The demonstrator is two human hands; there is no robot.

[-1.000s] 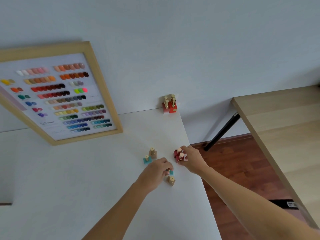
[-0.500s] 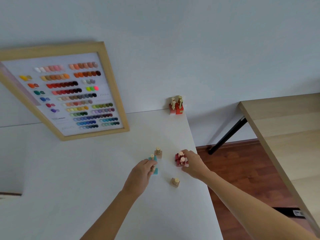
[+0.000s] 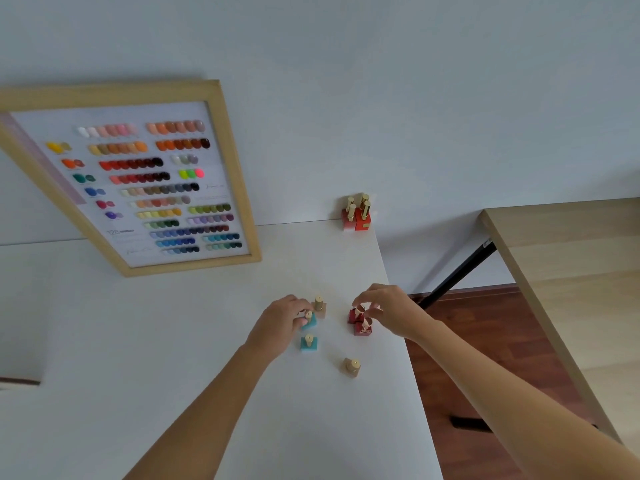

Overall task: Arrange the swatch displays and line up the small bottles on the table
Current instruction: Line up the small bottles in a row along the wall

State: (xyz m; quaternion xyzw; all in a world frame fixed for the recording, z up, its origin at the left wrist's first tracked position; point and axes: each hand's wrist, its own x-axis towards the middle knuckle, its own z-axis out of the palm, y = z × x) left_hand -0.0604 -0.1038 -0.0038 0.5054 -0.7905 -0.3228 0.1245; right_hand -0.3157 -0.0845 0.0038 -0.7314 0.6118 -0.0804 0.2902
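A wooden-framed swatch display [image 3: 138, 188] leans against the wall at the back left of the white table [image 3: 173, 341]. My left hand [image 3: 280, 322] pinches a teal bottle [image 3: 309, 320] that stands beside a beige bottle [image 3: 319, 305]. A second teal bottle [image 3: 308, 342] stands free just in front. My right hand [image 3: 388, 311] holds the gold caps of two dark red bottles [image 3: 360, 323] near the table's right edge. Another beige bottle [image 3: 352, 367] stands alone nearer to me. A cluster of red bottles [image 3: 356, 214] sits at the back right corner.
The white table's right edge runs close to my right hand. A wooden table [image 3: 571, 271] with a black leg [image 3: 460, 271] stands to the right over a dark wood floor [image 3: 467, 358]. A pale wall rises behind.
My left hand has carried a teal bottle leftward, set it down, and now grips the other teal bottle beside the beige one. My right hand has stayed on the dark red bottles.
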